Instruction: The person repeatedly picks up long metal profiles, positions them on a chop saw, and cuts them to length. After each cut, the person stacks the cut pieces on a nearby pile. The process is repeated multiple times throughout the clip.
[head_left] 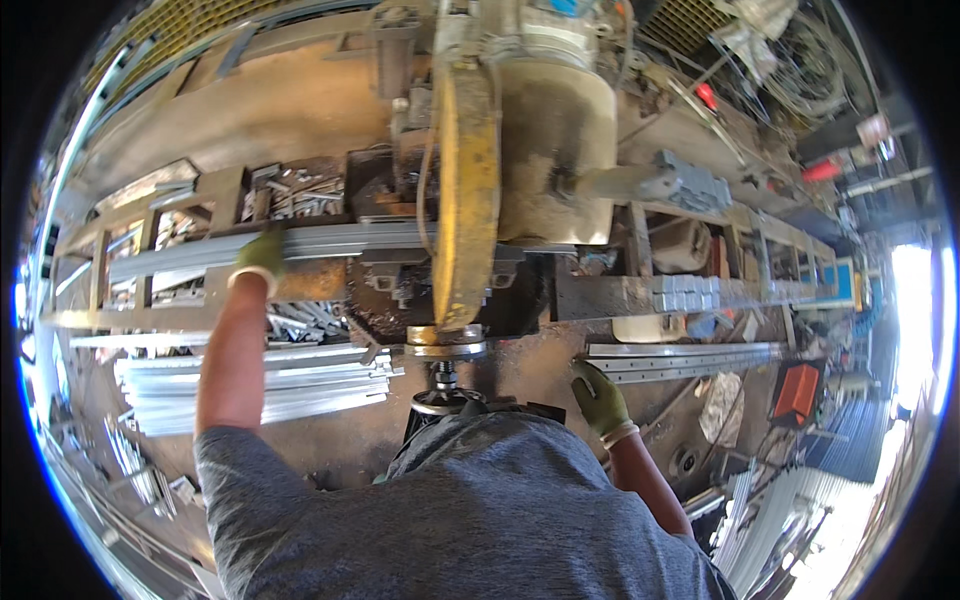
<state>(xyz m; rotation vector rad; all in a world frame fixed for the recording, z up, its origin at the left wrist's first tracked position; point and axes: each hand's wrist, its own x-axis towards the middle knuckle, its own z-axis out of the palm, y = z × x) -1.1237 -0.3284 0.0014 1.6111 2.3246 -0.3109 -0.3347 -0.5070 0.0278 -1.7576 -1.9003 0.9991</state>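
My left hand (262,254), in a green glove, reaches out to a bundle of long grey metal bars (335,241) lying across the saw bench. Its fingers bend over the bars' far side; the fingertips are hidden. The bars run right, into the vise below the yellow blade guard (466,190) of a large cut-off saw. Low on the right, my right hand (600,400), also gloved in green, hangs beside the end of some perforated metal rails (680,363). Its fingers are stretched out and no object shows in it. Whether it touches the rails I cannot tell.
A big motor housing (555,150) stands behind the guard, and a round metal handwheel (445,343) juts toward me. Long silver bars (255,385) are stacked at left. Short cut pieces (686,293) sit on the right-hand beam; offcuts (292,193) fill the bench's left bays.
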